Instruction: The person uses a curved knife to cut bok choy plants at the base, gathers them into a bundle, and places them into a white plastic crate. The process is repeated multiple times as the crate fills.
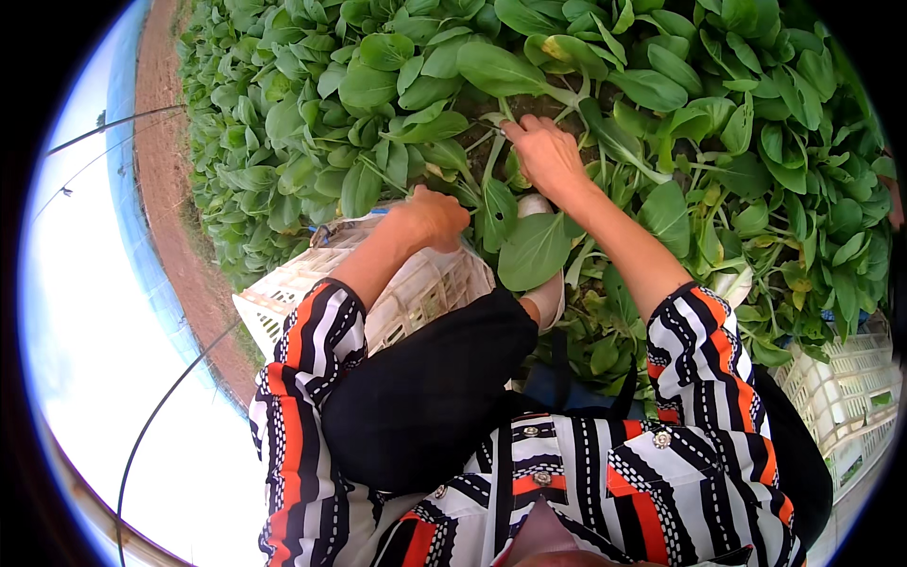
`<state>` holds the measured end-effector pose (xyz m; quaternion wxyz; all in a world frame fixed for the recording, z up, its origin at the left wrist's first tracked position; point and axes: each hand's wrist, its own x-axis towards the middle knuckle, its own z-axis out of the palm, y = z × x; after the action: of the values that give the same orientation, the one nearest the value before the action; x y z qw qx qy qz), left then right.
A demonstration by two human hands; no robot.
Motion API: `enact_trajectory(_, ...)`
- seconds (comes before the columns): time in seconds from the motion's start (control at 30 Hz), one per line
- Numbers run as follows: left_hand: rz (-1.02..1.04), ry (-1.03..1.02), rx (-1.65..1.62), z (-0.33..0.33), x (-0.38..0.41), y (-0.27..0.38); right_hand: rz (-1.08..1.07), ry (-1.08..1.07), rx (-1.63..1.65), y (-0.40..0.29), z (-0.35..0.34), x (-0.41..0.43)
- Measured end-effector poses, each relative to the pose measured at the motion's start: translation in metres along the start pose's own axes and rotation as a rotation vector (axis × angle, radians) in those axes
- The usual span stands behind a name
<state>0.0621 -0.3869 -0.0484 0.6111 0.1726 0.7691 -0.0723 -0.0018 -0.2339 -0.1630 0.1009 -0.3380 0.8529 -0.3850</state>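
My right hand [544,152] reaches in among the leafy greens, its fingers bent around a pale leaf stalk [504,110] close to the soil. Curled, with its back towards me, my left hand [434,216] is over the far side of a white plastic crate [404,298]. A thin green stalk runs up beside its fingers, which are mostly hidden, so I cannot tell whether they grip it. Between my hands hangs a broad green leaf [535,251], partly covering my light-coloured shoe [549,301].
Dense leafy greens [283,142] fill the bed ahead and to the right, some with yellowed leaves. Another white crate [836,397] stands at my right. My bent knee [425,397] is beside the left crate. A bare soil strip [166,142] and blue netting [127,127] run along the left.
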Motion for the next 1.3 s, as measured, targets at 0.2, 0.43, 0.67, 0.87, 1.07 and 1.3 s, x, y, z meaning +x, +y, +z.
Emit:
enact_trajectory(0.2,0.182,0.645,-0.211,-0.033,0.002,0.013,-0.24,-0.184,-0.068,0.016,0.01,-0.019)
enact_trajectory(0.43,0.075,0.898,-0.018,-0.054,0.043,-0.054,0.152,0.147,0.24,0.011,-0.014,0.009)
enact_trajectory(0.67,-0.181,1.188,0.17,-0.035,0.053,-0.112,0.372,0.379,0.293,0.063,-0.035,0.051)
enact_trajectory(0.87,-0.237,1.192,0.125,-0.026,0.053,-0.137,0.486,0.086,0.439,0.041,-0.037,0.028)
enact_trajectory(1.07,-0.219,1.288,0.187,-0.047,0.062,-0.107,0.455,0.221,0.355,0.031,-0.012,0.041)
enact_trajectory(1.3,0.067,1.238,0.191,-0.076,0.059,0.008,0.569,0.252,0.427,0.066,-0.028,0.051)
